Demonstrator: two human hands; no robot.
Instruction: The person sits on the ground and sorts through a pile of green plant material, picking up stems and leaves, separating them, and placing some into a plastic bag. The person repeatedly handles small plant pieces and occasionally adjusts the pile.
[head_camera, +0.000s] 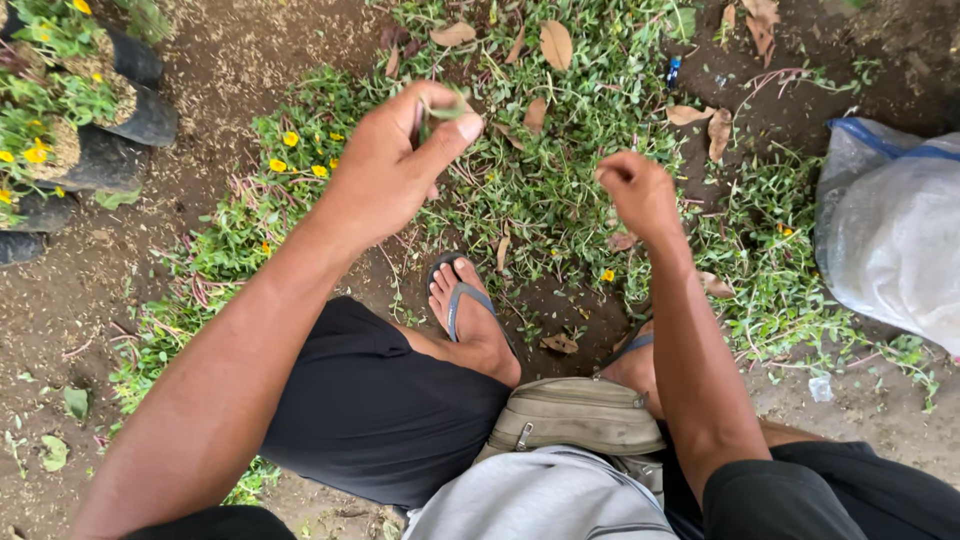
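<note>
While raised, L hand (395, 160) pinches green sprig (447, 108) | R hand (635, 190) fisted, contents unclear

Soft, even daylight; sharp focus, faint shadows.

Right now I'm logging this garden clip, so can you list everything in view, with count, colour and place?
plant sprig: one, green, pinched in the left hand
ground-cover plants: a spread mat, green with a few yellow flowers, middle of the ground
dry leaves: several, brown, scattered over the plants, mostly at the top
potted seedlings: about five in black bags, green with yellow flowers, top left
plastic sack: one, translucent white with a blue rim, right edge
waist pouch: one, olive, at the person's lap
bare soil: brown, around the plants
flip-flop: grey, on the foot at centre
left hand: raised, fingertips closed on the sprig
right hand: loosely fisted above the plants, contents unclear
</note>
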